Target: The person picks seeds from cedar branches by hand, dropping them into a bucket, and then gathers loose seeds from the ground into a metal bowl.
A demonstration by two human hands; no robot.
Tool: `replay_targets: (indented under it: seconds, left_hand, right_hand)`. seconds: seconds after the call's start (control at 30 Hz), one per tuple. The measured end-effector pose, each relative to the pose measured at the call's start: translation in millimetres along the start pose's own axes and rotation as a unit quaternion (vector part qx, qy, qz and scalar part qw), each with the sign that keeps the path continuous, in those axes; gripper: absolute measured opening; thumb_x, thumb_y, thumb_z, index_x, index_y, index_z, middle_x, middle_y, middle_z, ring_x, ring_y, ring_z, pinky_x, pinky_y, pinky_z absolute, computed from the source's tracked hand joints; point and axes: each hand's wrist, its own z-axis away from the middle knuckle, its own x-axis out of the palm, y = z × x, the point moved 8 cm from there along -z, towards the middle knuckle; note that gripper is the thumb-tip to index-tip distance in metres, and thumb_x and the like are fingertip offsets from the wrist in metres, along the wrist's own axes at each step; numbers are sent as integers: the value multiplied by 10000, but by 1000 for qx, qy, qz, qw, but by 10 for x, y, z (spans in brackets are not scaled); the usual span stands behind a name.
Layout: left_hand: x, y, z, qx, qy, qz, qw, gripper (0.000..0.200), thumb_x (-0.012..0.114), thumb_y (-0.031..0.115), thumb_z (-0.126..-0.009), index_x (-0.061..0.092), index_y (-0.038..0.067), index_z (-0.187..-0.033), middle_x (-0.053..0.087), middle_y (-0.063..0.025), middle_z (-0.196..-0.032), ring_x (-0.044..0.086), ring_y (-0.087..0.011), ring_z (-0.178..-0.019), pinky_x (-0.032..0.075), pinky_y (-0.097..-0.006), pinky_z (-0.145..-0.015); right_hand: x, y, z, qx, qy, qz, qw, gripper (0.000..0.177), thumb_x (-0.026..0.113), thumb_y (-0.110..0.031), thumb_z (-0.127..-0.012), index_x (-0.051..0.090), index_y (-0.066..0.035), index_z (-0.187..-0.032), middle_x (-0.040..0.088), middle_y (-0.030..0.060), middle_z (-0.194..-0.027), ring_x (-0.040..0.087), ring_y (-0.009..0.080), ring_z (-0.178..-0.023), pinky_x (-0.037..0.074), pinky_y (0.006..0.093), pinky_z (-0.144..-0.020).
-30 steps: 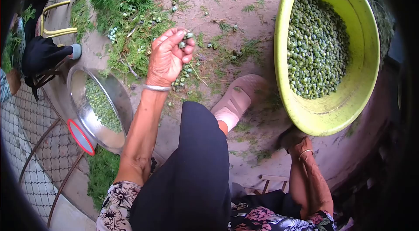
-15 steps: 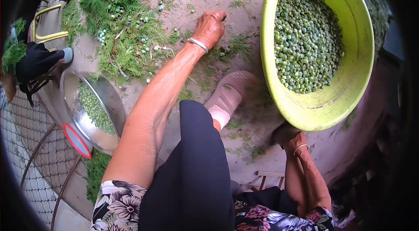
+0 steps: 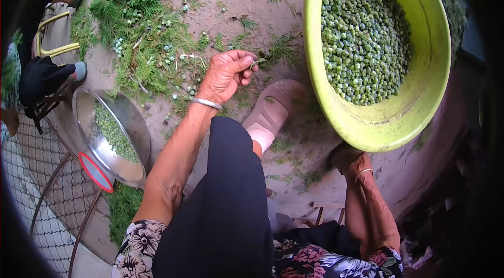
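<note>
My left hand [image 3: 228, 76] is turned partly palm up, with the thumb and fingers pinched on a small green sprig [image 3: 258, 61]. It hovers over the ground between a heap of cut evergreen branches [image 3: 152, 42] with pale round cones and a big yellow-green basin [image 3: 315, 63]. Many small green cones [image 3: 365, 42] fill the bottom of that basin. Low at the basin's near rim, my right hand [image 3: 358, 164] hangs beside my dark shoe [image 3: 342, 155]; its fingers are largely hidden there.
A steel bowl [image 3: 142, 136] with green cones stands at left, a red-rimmed sieve [image 3: 95, 172] against it. Wire mesh [image 3: 47, 173] lies nearby. At far left another person sits near a yellow metal frame [image 3: 58, 49]. My pink shoe [image 3: 275, 105] rests before the basin.
My left hand has drawn back toward me and rolled from knuckles up to palm partly up, showing the sprig in its fingers. The right hand stays by the basin's rim.
</note>
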Motion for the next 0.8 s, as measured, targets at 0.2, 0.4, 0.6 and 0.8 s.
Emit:
replay_targets:
  seconds: [0.2,0.4,0.6,0.8]
  left_hand:
    - [-82,-117,-18,12,53,-145,988,147,620,2,-777,585,-10,-919,630,-75,-724,599,-126,-617,478,-242,-503]
    - [254,198,-299,227,94,-593,766,272,659,40,-686,598,40,-952,627,-109,-736,612,-200,-651,484,-330,-584]
    - [362,88,-506,293,72,-713,632,223,668,80,-677,589,49,-884,604,-123,-713,584,-256,-633,480,-361,-595]
    - [-10,252,-297,55,27,-185,981,80,569,93,-792,568,28,-839,575,-76,-645,514,-122,-517,405,-237,-425]
  right_hand:
    - [-103,-189,52,36,-28,-2,999,252,501,-137,-800,538,38,-977,622,198,-855,622,347,-866,489,368,-720]
    - [-125,-169,37,91,-69,44,993,334,612,-170,-686,550,58,-923,626,265,-877,612,397,-914,497,407,-727]
    - [-20,-20,-5,38,3,12,999,332,615,-160,-677,560,69,-912,623,272,-889,609,401,-919,498,398,-743]
    - [-245,-357,118,52,8,23,998,326,608,-139,-678,556,74,-920,622,269,-881,606,404,-920,496,396,-755]
